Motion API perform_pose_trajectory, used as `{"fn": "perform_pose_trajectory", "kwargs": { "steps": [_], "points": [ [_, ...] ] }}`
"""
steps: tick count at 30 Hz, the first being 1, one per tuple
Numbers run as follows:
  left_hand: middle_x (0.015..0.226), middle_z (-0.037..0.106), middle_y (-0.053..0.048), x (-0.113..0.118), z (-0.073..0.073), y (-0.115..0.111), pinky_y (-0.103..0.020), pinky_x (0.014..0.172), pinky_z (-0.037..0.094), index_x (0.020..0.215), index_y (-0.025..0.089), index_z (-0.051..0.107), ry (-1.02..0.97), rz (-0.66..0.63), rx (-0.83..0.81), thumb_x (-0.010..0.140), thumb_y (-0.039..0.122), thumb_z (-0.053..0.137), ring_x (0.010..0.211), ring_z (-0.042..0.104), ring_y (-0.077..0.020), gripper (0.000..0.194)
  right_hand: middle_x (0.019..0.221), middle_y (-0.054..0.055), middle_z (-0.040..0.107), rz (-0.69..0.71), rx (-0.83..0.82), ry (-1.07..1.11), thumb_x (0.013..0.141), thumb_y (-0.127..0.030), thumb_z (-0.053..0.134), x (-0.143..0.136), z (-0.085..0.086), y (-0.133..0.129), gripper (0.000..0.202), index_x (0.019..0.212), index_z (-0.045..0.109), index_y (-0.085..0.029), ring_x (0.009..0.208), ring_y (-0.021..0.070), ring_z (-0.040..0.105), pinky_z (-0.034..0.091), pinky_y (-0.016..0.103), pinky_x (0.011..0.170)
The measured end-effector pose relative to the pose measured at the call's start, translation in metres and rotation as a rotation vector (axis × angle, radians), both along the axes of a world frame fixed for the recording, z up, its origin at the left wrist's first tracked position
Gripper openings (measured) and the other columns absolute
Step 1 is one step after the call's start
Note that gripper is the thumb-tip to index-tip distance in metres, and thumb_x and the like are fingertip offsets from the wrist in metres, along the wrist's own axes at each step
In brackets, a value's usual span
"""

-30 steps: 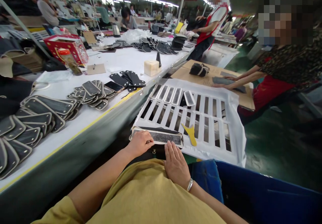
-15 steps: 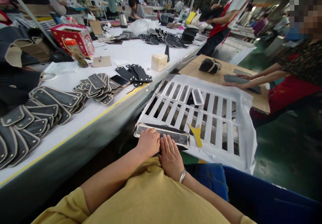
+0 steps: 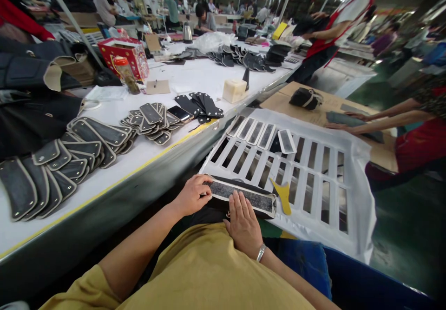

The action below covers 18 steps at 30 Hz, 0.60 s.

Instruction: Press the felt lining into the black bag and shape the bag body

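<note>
A long, narrow black piece, its grey top panel (image 3: 256, 199) edged in white, lies in front of me at the near edge of a white slotted sheet (image 3: 278, 175). My left hand (image 3: 193, 194) grips its left end with curled fingers. My right hand (image 3: 245, 224) rests flat on the panel's middle, fingers stretched out. Just beyond the piece's right end is a yellow forked piece (image 3: 283, 196). Several white-edged dark strips (image 3: 256, 132) lie at the sheet's far side, one of them tilted (image 3: 286, 141).
The white table (image 3: 167, 154) at left carries stacks of dark pale-edged panels (image 3: 99, 131), a phone (image 3: 180, 113), a pale block (image 3: 234, 90) and a red box (image 3: 127, 56). A co-worker's hands (image 3: 343, 122) are on cardboard at right. A blue bin (image 3: 369, 273) is at lower right.
My left hand has moved left, from the middle of the panel to its left end. My right hand stays flat on the panel. The whole view has shifted slightly.
</note>
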<state>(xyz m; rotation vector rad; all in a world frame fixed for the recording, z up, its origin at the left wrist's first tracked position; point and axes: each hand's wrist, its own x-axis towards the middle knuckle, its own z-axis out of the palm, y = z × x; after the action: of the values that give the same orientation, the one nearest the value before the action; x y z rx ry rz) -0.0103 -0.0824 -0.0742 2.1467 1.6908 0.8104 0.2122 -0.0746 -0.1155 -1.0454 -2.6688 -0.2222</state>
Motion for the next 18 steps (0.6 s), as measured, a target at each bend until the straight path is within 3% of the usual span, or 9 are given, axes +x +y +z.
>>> {"fn": "perform_pose_trajectory", "kwargs": {
  "steps": [9,12,15,18],
  "points": [
    [0.11,0.057,-0.005,0.009,0.005,0.002,-0.037,0.098,0.039,0.061,0.018,0.057,-0.042,0.069,-0.008,0.072,0.01,0.053,0.107,0.048,-0.0206,0.014,0.144,0.019,0.03,0.096,-0.04,-0.022,0.081,-0.04,0.057,-0.034,0.006,0.01,0.069,0.135,0.037,-0.002,0.135,0.0307,0.021,0.021,0.043,0.11],
    [0.119,0.054,-0.006,-0.001,0.003,-0.001,-0.038,0.102,0.037,0.072,0.018,0.058,-0.085,0.014,-0.039,0.072,0.01,0.053,0.114,0.047,-0.0205,0.01,0.144,0.019,0.03,0.126,-0.046,-0.027,0.08,-0.039,0.058,-0.046,0.007,0.013,0.07,0.135,0.037,-0.001,0.135,0.0311,0.021,0.02,0.044,0.11],
    [0.133,0.043,-0.008,-0.019,0.001,-0.007,-0.038,0.106,0.033,0.097,0.019,0.056,-0.16,0.01,-0.054,0.074,0.013,0.056,0.123,0.04,-0.0197,0.024,0.144,0.019,0.029,0.128,-0.049,-0.019,0.081,-0.041,0.057,-0.053,0.007,0.015,0.07,0.135,0.036,-0.001,0.135,0.0309,0.021,0.02,0.044,0.11],
    [0.137,0.039,-0.008,-0.033,-0.004,-0.01,-0.038,0.109,0.029,0.093,0.019,0.057,-0.158,-0.008,-0.057,0.075,0.017,0.058,0.128,0.035,-0.0199,0.018,0.144,0.019,0.03,0.124,-0.052,-0.015,0.081,-0.042,0.056,-0.055,0.007,0.015,0.068,0.134,0.038,-0.002,0.134,0.0311,0.023,0.021,0.043,0.109]
  ]
}}
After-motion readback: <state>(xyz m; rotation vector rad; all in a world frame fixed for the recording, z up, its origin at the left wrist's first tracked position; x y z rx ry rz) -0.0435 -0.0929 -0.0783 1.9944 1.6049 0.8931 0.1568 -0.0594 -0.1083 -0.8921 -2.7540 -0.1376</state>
